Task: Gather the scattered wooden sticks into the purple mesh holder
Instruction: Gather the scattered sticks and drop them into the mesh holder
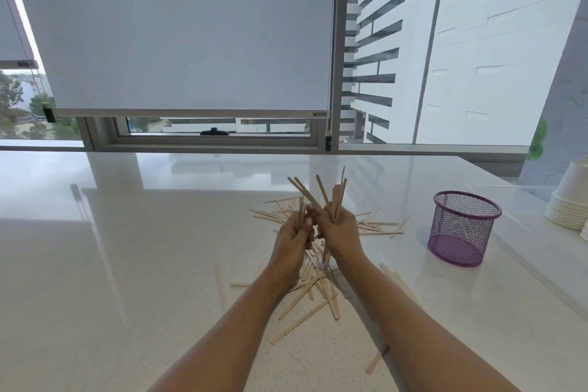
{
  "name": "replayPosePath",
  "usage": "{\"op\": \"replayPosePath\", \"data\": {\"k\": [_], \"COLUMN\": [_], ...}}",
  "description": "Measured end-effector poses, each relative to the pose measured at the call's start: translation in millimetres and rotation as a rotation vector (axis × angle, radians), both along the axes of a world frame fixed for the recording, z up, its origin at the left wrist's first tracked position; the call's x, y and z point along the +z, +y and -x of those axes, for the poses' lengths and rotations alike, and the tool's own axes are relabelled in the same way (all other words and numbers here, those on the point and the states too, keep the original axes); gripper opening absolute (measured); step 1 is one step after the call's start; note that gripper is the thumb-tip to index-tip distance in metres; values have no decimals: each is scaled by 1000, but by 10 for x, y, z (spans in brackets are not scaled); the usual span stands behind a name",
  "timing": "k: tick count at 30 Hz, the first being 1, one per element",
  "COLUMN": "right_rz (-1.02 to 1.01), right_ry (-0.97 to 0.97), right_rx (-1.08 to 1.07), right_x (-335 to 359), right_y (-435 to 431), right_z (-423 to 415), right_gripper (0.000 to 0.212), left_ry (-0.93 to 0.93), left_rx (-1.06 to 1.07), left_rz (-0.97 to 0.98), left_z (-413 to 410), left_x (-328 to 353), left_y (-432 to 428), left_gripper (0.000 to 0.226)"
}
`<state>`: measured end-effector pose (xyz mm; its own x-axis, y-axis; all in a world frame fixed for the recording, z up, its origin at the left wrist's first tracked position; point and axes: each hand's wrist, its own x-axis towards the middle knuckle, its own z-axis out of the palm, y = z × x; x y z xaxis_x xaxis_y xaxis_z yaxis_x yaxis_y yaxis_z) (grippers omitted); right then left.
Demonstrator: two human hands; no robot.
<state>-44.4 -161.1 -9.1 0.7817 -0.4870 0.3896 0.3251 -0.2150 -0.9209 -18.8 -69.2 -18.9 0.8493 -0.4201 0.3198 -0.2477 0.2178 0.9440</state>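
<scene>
My right hand (340, 232) grips an upright bundle of wooden sticks (331, 194) that fans out above my fist. Just to its left, my left hand (291, 239) holds a few more sticks (300, 212), also upright; the two hands nearly touch. Both are raised over the middle of a scattered pile of flat wooden sticks (313, 293) on the white counter (127, 264). More loose sticks (378, 226) lie beyond my hands. The purple mesh holder (463, 227) stands upright to the right, with nothing visible in it.
A stack of white paper cups (569, 204) stands at the far right edge behind the holder. A window with a lowered blind (191, 41) runs along the counter's back. One stray stick (377, 360) lies near my right forearm.
</scene>
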Motion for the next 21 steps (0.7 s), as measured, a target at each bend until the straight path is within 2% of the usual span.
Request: {"op": "replayPosePath", "data": {"k": [5,10,15,21], "right_rz": [-107,-174,-144,-129], "right_ry": [9,-70,54,53], "right_rx": [22,54,92,51], "right_x": [8,41,-1,23], "right_y": [19,25,27,42], "right_z": [-4,2,21,26], "right_gripper": [38,36,30,37], "left_ry": [-30,-115,-3,55], "left_rx": [73,44,-9,48], "left_rz": [59,139,96,88], "left_z": [-7,-24,-12,1], "left_x": [6,43,-41,-23], "left_y": [1,9,-20,-43], "left_gripper": [24,22,20,22]}}
